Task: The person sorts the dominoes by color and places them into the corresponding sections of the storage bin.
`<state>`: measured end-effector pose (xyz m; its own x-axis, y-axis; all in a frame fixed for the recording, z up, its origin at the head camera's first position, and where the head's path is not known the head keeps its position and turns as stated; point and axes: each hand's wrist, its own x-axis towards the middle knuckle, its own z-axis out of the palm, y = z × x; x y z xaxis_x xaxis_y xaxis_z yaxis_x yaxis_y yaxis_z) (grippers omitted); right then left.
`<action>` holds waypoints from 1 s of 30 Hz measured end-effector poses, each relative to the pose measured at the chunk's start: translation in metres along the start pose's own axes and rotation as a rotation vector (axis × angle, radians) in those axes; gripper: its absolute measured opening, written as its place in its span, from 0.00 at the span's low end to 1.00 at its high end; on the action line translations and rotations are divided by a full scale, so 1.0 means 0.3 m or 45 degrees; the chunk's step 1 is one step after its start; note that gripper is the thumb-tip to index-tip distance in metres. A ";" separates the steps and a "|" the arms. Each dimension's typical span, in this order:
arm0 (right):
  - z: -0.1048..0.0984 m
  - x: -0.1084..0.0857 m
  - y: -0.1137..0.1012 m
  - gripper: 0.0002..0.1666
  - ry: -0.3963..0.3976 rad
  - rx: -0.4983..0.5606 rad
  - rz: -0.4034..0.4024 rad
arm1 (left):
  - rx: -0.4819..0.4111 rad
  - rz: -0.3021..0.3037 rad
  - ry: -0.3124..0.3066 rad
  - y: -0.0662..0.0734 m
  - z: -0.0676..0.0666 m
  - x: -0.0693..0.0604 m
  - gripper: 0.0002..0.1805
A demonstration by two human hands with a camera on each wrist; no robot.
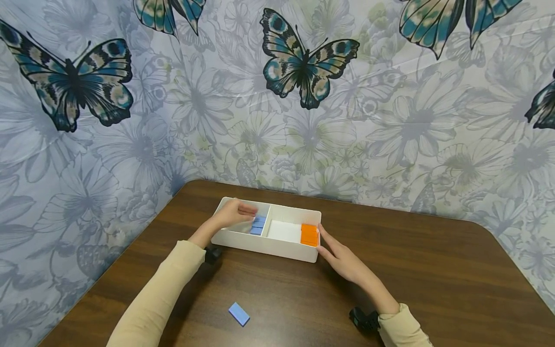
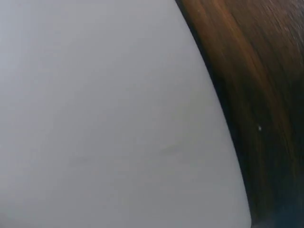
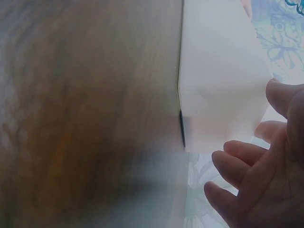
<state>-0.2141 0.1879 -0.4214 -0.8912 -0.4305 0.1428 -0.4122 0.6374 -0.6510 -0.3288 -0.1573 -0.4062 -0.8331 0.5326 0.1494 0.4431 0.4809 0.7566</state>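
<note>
A white two-compartment box (image 1: 264, 244) stands on the table; its near wall fills much of the left wrist view. My left hand (image 1: 231, 213) reaches into the left compartment, fingers stretched toward several blue blocks (image 1: 258, 225) beside the divider. Its palm side and thumb are hidden. Several orange blocks (image 1: 309, 235) lie against the right wall of the other compartment. At the box's right end, my right hand (image 1: 342, 258) rests its fingertips near the rim and corner, fingers spread and nearly straight. Nothing shows in its palm in the right wrist view.
One loose blue block (image 1: 239, 314) lies on the brown wooden table (image 1: 412, 270), in front of the box and between the forearms. A wall covering (image 1: 303, 159) with butterflies and flowers hangs behind the table. Both wrists wear black camera bands.
</note>
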 end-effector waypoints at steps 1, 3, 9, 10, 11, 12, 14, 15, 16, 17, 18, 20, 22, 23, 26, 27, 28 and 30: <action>0.000 0.000 0.001 0.40 -0.002 -0.003 0.001 | -0.023 0.007 0.019 0.002 -0.003 -0.003 0.15; 0.001 0.000 0.003 0.40 -0.005 -0.003 0.007 | -0.077 0.013 0.047 0.009 -0.012 -0.012 0.15; -0.005 -0.002 -0.001 0.40 -0.017 0.011 0.037 | -0.200 0.003 0.088 0.047 -0.035 -0.054 0.16; -0.006 -0.003 -0.002 0.40 -0.018 0.007 0.032 | -0.234 0.007 0.082 0.054 -0.036 -0.063 0.17; -0.006 -0.003 -0.003 0.40 -0.018 0.008 0.031 | -0.270 0.009 0.077 0.060 -0.037 -0.071 0.17; -0.006 -0.004 -0.003 0.39 -0.018 0.008 0.032 | -0.305 0.014 0.067 0.066 -0.037 -0.080 0.18; -0.006 -0.005 -0.003 0.39 -0.017 0.008 0.031 | -0.371 0.016 0.050 0.075 -0.035 -0.097 0.18; -0.006 -0.006 -0.003 0.39 -0.016 0.009 0.026 | -0.399 0.015 0.040 0.079 -0.033 -0.105 0.19; -0.005 -0.006 -0.002 0.39 -0.016 0.010 0.028 | -0.421 0.014 0.029 0.085 -0.031 -0.112 0.19; -0.006 -0.007 -0.001 0.39 -0.015 0.015 0.029 | -0.438 0.013 0.021 0.089 -0.029 -0.120 0.19; -0.006 -0.007 -0.001 0.39 -0.015 0.018 0.033 | -0.456 0.012 0.013 0.094 -0.027 -0.128 0.19; -0.005 -0.007 0.002 0.39 -0.019 0.023 0.033 | -0.465 0.010 0.000 0.105 -0.024 -0.147 0.19; -0.005 -0.008 0.004 0.40 -0.023 0.021 0.031 | -0.480 0.014 -0.032 0.115 -0.021 -0.170 0.20; -0.006 -0.008 0.005 0.40 -0.024 0.019 0.026 | -0.490 0.021 -0.059 0.119 -0.018 -0.182 0.19; -0.007 -0.008 0.007 0.40 -0.024 0.013 0.018 | -0.512 0.042 -0.186 0.129 -0.006 -0.228 0.19; -0.008 -0.008 0.007 0.40 -0.024 0.010 0.017 | -0.512 0.048 -0.239 0.130 0.001 -0.246 0.19; -0.009 -0.007 0.008 0.40 -0.024 0.009 0.017 | -0.511 0.059 -0.294 0.130 0.008 -0.264 0.19; -0.012 -0.007 0.008 0.40 -0.025 0.008 0.014 | -0.492 0.076 -0.383 0.129 0.024 -0.303 0.19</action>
<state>-0.2139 0.1926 -0.4204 -0.8918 -0.4360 0.1205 -0.4008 0.6382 -0.6573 -0.2335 -0.1822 -0.3950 -0.6520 0.7564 0.0521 0.2843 0.1802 0.9417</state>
